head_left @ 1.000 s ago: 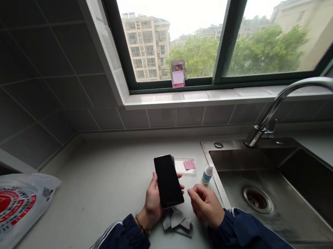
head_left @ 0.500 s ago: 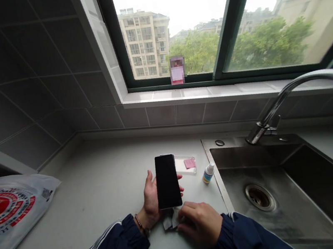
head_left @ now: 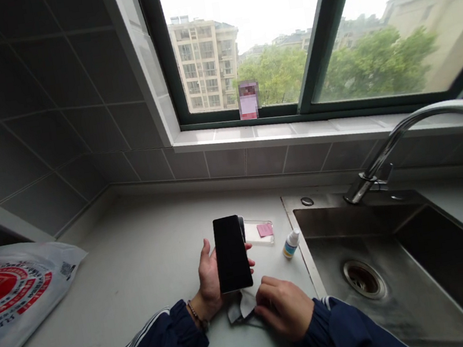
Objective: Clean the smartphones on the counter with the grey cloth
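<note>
A black smartphone [head_left: 231, 254] lies tilted up in my left hand [head_left: 209, 278], screen facing me, with the fingertips curled round its right edge. Below the phone, a crumpled grey cloth [head_left: 240, 308] rests on the counter. My right hand [head_left: 286, 307] is closed at the cloth's right edge, its fingers curled and their tips partly hidden. Behind the phone sits a clear phone case [head_left: 261, 240] with a pink slip [head_left: 266, 230] on it. A dark object peeks out between phone and case; its kind is unclear. A small white-capped spray bottle [head_left: 291, 244] stands to the right.
The steel sink [head_left: 383, 243] takes up the right side, under a curved chrome faucet [head_left: 380, 155]. At the left edge of the counter [head_left: 139, 258] lies a white plastic bag [head_left: 21, 289] with red print. A tiled wall and window [head_left: 233, 50] rise behind.
My right hand has shifted slightly right, away from the phone, and more of the grey cloth shows. The phone has turned a little in my left hand, uncovering a dark edge behind it.
</note>
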The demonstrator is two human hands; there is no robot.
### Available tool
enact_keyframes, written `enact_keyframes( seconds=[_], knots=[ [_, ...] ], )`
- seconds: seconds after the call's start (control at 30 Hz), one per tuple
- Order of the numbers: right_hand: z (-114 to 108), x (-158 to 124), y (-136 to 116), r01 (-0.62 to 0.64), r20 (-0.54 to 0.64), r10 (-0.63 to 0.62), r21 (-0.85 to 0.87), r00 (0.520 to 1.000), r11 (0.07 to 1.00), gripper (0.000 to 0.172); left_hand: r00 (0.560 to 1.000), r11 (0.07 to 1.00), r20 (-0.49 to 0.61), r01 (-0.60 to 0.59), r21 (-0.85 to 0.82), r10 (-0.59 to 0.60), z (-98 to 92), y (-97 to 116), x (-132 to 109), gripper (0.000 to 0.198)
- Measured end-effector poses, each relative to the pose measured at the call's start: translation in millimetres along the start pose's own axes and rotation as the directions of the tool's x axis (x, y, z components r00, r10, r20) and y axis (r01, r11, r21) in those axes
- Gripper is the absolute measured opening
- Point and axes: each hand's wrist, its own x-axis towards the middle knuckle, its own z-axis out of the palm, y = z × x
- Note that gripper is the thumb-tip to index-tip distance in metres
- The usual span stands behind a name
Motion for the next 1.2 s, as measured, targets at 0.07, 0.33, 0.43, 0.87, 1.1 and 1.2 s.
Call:
enact_keyframes(
  seconds=[0.07, 0.33, 0.43, 0.87, 1.1, 1.2],
  knots=[
    [-3, 0, -1, 0.022, -0.010, -0.022, 0.027, 1.000, 0.999, 0.004, 1.000, 1.000, 0.001, -0.003, 0.003, 0.003, -0.5, 0, 0, 0.076],
    [-21, 1, -8, 0.057, -0.165, 0.047, 0.571, 0.985, 0.819, 0.020, 1.000, 1.000, 0.008, 0.028, -0.010, -0.028, -5.1, 2, 2, 0.079],
    [-22, 3, -4, -0.013, -0.120, 0.186, 0.807, 0.975, 0.590, 0.031, 0.997, 0.997, 0.038, 0.069, -0.035, -0.068, -4.8, 2, 0, 0.078],
    [-20, 9, 5, 0.068, -0.175, 0.553, 0.976, 0.815, 0.209, 0.042, 0.976, 0.968, 0.064, 0.215, -0.129, -0.208, 1.6, 9, -2, 0.072],
    [-18, 9, -3, 0.178, -0.225, 0.558, 0.974, 0.799, 0.139, 0.038, 0.939, 0.954, 0.218, 0.290, -0.079, -0.267, 11.7, 8, -5, 0.078],
    [-18, 10, -4, 0.201, -0.238, 0.556, 0.971, 0.797, 0.127, 0.039, 0.904, 0.927, 0.247, 0.372, -0.053, -0.349, 11.9, 8, -5, 0.077]
  ],
)
